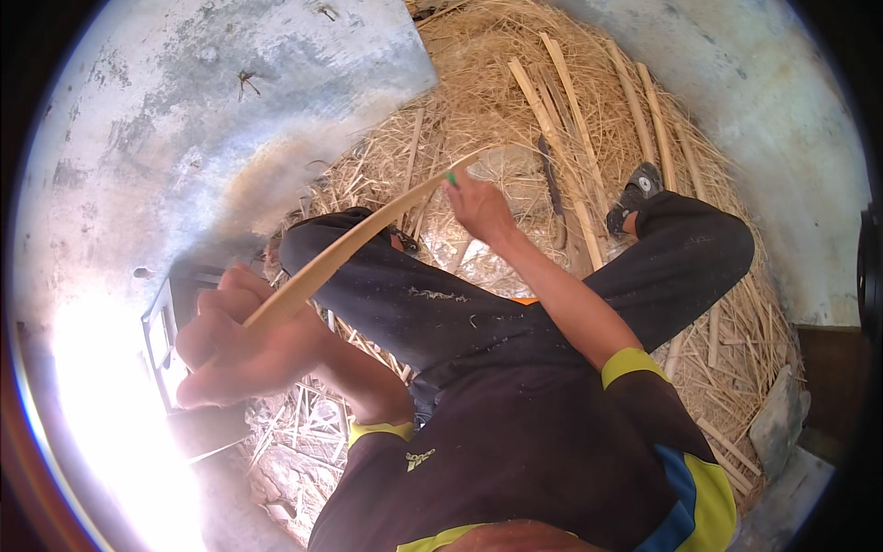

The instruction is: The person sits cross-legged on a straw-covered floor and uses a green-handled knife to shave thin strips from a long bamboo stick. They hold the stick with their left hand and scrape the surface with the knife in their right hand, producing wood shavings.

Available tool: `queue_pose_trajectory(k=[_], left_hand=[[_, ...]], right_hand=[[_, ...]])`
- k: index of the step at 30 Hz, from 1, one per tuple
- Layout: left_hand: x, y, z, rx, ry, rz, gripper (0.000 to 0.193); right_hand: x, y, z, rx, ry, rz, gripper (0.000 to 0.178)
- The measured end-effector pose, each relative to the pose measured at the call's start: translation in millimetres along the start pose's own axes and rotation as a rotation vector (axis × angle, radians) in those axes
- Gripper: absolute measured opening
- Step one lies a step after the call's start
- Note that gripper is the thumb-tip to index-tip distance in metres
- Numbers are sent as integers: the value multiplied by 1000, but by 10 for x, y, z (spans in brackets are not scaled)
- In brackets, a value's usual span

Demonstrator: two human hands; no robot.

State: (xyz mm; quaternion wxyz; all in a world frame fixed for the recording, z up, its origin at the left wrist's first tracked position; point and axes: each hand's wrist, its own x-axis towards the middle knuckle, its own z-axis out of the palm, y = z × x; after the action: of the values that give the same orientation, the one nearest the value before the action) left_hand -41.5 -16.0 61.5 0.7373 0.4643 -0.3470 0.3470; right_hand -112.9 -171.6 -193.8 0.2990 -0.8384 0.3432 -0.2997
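Note:
A long, flat, pale strip of wood or bamboo (359, 237) slants up from the left across my lap. My left hand (248, 340) is closed around its near, wider end, close to the bright opening. At the far, narrower end, my right hand (482, 212) grips the strip with bent fingers. A small green spot (451, 178) shows at those fingertips; what it is I cannot make out. My legs, in dark trousers (414, 304), are bent apart beneath the strip.
Shavings (469, 55) cover the floor around my feet. Several long pale strips (566, 120) lie beyond my right hand, beside a dark narrow curved thing (552, 179). Worn pale walls (230, 101) stand left and right. A flat grey stone (777, 414) is at lower right.

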Motion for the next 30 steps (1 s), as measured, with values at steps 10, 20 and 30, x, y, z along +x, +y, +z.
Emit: queue_pose_trajectory(k=[10, 20, 30], left_hand=[[-58, 55, -49, -165, -118, 88, 56], [-97, 199, 142, 85, 121, -66, 54], [-55, 171, 93, 202, 177, -53, 52]], right_hand=[[-236, 1191, -265, -147, -655, 858, 36], [-526, -1734, -1297, 383, -256, -211, 28], [-559, -1778, -1174, 46, -246, -186, 18]])
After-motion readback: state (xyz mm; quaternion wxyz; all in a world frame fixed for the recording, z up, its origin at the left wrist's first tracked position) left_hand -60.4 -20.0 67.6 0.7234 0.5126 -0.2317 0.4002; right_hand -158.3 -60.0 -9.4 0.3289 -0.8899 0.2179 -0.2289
